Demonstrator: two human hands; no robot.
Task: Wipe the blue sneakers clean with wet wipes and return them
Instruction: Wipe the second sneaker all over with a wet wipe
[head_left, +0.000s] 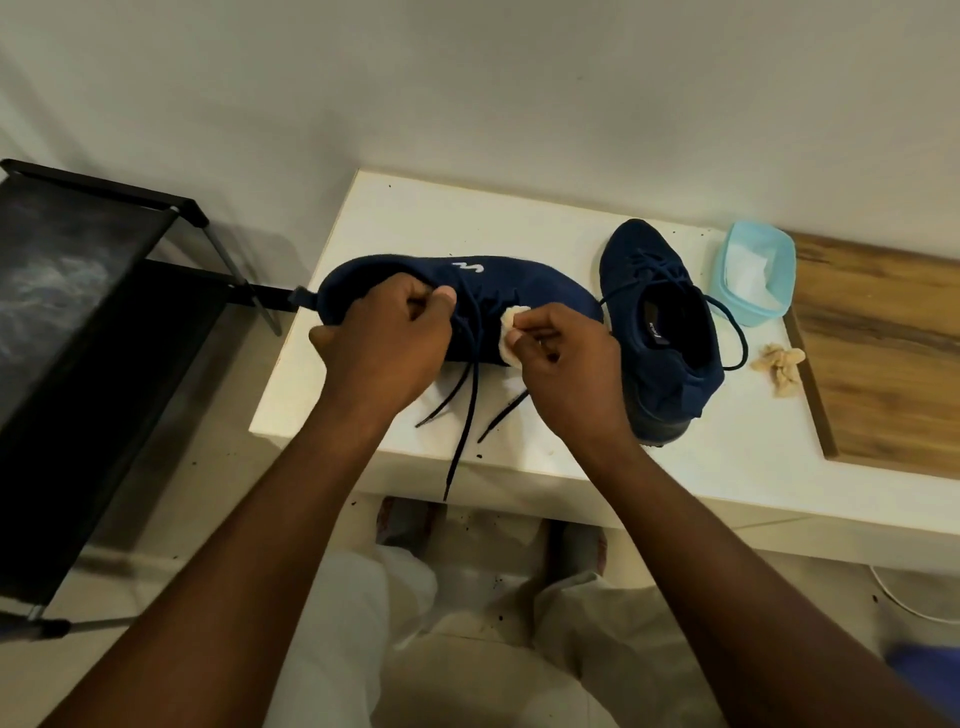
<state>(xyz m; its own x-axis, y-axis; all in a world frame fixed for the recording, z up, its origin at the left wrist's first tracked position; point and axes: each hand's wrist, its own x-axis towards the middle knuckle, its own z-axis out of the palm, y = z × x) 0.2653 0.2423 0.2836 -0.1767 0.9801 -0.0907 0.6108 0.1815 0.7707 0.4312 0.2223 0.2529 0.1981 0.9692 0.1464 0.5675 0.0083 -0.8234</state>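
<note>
Black shoe rack just off the left edge of the white table; wooden board at its right end. Blue sneaker on its side, heel at that left edge, collar gripped by the left hand, laces over the front edge. Second sneaker upright alongside. Right hand pinching a wet wipe against the tipped sneaker. Bare tabletop behind.
</note>
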